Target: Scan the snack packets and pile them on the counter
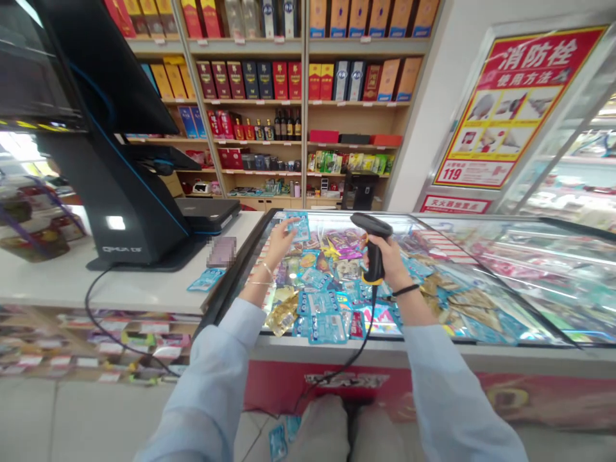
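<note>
My left hand [282,239] reaches over the far left of the glass-topped freezer [332,350], its fingers stretched out and apart. Its fingertips lie over a light blue packet [301,228]; no grip on it shows. In my right hand [389,260] is a black and yellow barcode scanner [373,247], held by the handle with its head towards the left. The scanner's cable [369,333] hangs down in front of the freezer. Below and between my hands lie many blue snack packets [327,327], along with a gold packet [283,314] and purple packets [344,242].
A checkout terminal [129,192] stands on the white counter [144,289] at left, with a blue packet [206,280] near the counter's edge. More gold packets [474,308] lie to the right. Two blue packets [278,443] are on the floor. Shelves of boxed bottles [250,80] stand behind.
</note>
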`<state>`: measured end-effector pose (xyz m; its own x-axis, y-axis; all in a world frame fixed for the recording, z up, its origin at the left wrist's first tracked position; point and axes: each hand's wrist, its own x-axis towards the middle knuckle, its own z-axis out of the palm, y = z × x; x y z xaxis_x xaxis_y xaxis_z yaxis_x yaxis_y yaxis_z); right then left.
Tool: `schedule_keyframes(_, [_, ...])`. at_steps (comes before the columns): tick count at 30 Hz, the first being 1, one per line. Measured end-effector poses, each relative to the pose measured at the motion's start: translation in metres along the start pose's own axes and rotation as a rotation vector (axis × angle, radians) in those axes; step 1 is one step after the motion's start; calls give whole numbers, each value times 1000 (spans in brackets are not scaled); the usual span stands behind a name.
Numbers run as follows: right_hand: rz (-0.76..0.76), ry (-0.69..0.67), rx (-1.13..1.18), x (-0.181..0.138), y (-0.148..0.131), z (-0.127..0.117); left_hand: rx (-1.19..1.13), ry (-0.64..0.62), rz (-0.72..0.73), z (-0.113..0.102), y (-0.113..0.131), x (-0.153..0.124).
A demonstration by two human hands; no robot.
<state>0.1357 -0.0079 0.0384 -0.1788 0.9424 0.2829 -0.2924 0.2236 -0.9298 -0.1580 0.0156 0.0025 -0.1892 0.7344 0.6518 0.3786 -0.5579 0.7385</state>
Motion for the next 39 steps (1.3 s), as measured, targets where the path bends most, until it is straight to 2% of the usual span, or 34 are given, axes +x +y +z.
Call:
schedule_keyframes(5, [-72, 142, -79, -12, -44, -62, -100, -200, 46, 88, 65, 22])
schedule_keyframes(9, [-89, 262, -114, -23, -54, -113, -93, -314, 164, 169, 97, 20])
schedule_keyframes(11, [-75, 322, -104, -30, -51, -137, -67, -380, 159, 205, 101, 14])
schedule_keyframes(14, [-49, 416, -87, -39, -39, -171, -30, -450, 97, 248, 94, 3])
schedule_keyframes(18, [-5, 523, -66, -47, -18, -206, 183, -506, 32, 285, 75, -13])
schedule_keyframes(21, [38, 562, -35, -50, -1, -223, 446, -562, 43, 297, 60, -23])
schedule_keyframes(24, [69, 583, -10, -51, 13, -234, 575, -622, 32, 299, 48, -29])
schedule_keyframes(28, [95, 579, -20, -50, 26, -241, 566, -705, 41, 298, 38, -27])
schedule_keyframes(33, [124, 581, -17, -49, 32, -245, 524, -729, 51, 298, 34, -23])
schedule_keyframes(36, [136, 600, -9, -50, 27, -242, 496, -714, 56, 287, 37, -15])
schedule_keyframes(39, [111, 598, -20, -47, 13, -230, 472, -656, 56, 254, 41, 2])
